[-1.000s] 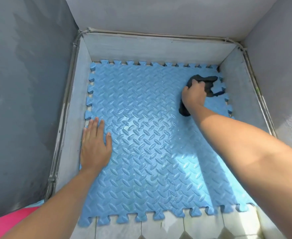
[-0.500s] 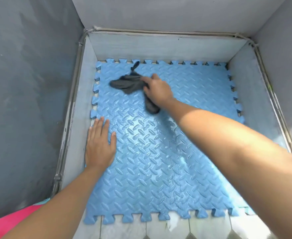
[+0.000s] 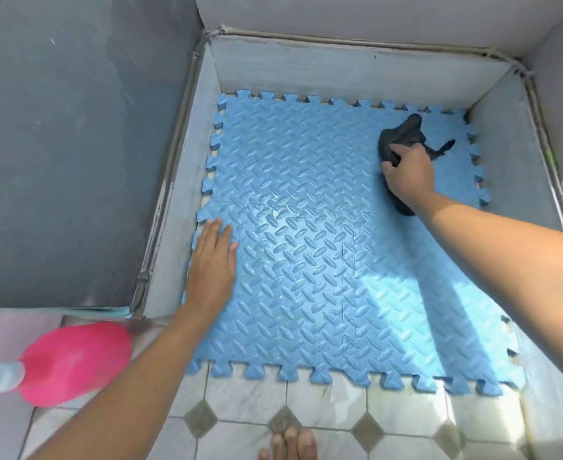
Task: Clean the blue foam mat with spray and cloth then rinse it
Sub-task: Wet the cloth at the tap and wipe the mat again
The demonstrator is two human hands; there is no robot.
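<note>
lying flat on the floor of a low walled corner, the blue foam mat [image 3: 323,254] fills nearly the whole recess, its jigsaw edge teeth touching or almost touching the pale curb [image 3: 180,227] on the left and the far side. its surface is a raised diamond-plate pattern, with a seam running front to back a little right of the middle. a patch near the left centre shines as if wet, and a bright band of sunlight falls across the near right part.

the right hand [image 3: 409,171] is on the far right area of the mat, fingers curled closed around a dark cloth [image 3: 403,134] and pressing it onto the foam; bunched folds of the cloth stick out beyond the knuckles toward the far corner, and another dark end shows under the wrist.

the left hand [image 3: 212,260] lies open and flat, palm down, on the mat's left edge, fingers together and pointing away from the person, holding nothing in its grip.

beside the left forearm, on the tiled floor [image 3: 323,410] outside the recess, stands a pink bottle [image 3: 77,363] with a pale neck (blurred, so its top cannot be made out). bare toes [image 3: 293,446] show at the bottom edge, on the white tiles with grey diamond insets.
</note>
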